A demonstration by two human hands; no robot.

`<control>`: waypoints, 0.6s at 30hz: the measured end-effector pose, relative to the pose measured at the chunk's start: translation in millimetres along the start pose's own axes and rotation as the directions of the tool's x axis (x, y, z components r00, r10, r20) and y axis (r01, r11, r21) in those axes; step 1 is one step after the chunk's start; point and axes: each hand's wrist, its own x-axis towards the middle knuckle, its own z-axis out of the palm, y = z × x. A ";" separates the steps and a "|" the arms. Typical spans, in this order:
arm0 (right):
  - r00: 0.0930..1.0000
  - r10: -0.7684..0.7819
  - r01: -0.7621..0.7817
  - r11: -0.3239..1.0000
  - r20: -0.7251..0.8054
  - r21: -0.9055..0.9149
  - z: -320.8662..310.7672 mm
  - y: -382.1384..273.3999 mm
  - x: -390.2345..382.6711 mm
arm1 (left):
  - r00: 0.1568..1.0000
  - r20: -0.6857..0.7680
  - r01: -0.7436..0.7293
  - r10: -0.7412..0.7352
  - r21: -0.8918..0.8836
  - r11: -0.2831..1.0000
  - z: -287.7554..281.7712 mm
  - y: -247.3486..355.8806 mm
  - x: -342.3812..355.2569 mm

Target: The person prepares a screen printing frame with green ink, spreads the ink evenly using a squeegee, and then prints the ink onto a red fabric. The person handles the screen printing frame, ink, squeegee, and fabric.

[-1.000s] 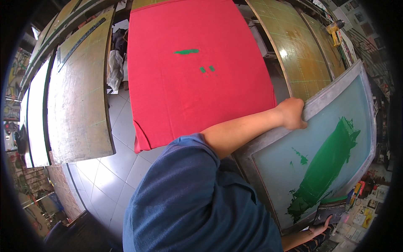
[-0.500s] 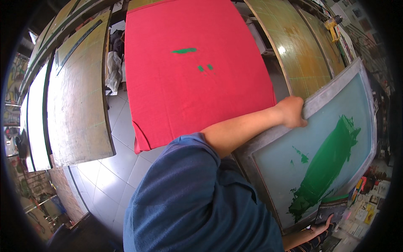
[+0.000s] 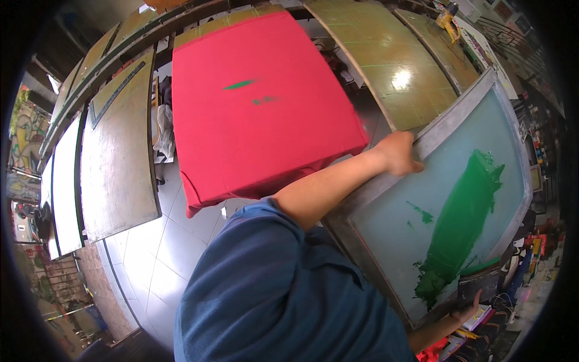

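Observation:
My left hand (image 3: 398, 152) grips the grey rim of a screen-printing frame (image 3: 443, 116), its arm reaching across to the right. The frame is tilted at my right side. Thick green ink (image 3: 459, 226) lies in a broad streak on its pale blue mesh. At the frame's lower corner, my right hand (image 3: 465, 312) is closed on a dark squeegee (image 3: 479, 286) with green along its edge; some of its fingers are hidden. Left of the frame, a red cloth (image 3: 253, 142) covers a board and bears small green marks (image 3: 240, 84), blurred now.
Worn boards stand on both sides of the cloth, one at left (image 3: 120, 163) and one at right (image 3: 386, 66). A yellow heat gun (image 3: 448, 23) rests at the far right. Tiled floor (image 3: 148, 253) shows below. Cluttered small items lie beyond the frame at lower right.
The view has shifted, so the cloth and boards appear moved and the green marks smeared. Both hands keep their hold, with the squeegee slightly higher in the picture.

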 end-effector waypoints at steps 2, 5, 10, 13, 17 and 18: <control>0.999 0.041 -0.043 0.999 0.034 0.034 -19.4 2.0 16.6 | 1.000 -0.007 -0.010 0.010 0.026 1.000 13.2 12.6 3.4; 0.998 0.058 -0.058 0.998 0.001 0.036 -40.5 6.3 30.3 | 1.000 0.009 0.009 -0.009 0.060 0.998 38.0 30.8 8.6; 0.985 -0.022 0.016 0.999 0.171 0.039 -50.0 8.4 24.4 | 0.998 0.025 -0.054 0.051 0.115 0.992 91.1 41.4 40.2; 0.997 -0.017 0.034 0.975 -0.079 0.219 -49.4 12.0 35.4 | 0.994 0.090 -0.082 0.069 0.149 0.986 109.4 65.3 61.2; 0.945 -0.121 0.148 0.986 -0.303 0.070 -52.6 8.7 39.7 | 0.963 0.178 -0.215 0.203 0.054 0.975 142.3 68.6 97.6; 0.965 -0.017 0.088 0.961 -0.262 0.261 -84.3 31.1 54.6 | 0.958 0.198 -0.215 0.208 0.013 0.977 146.8 75.2 101.0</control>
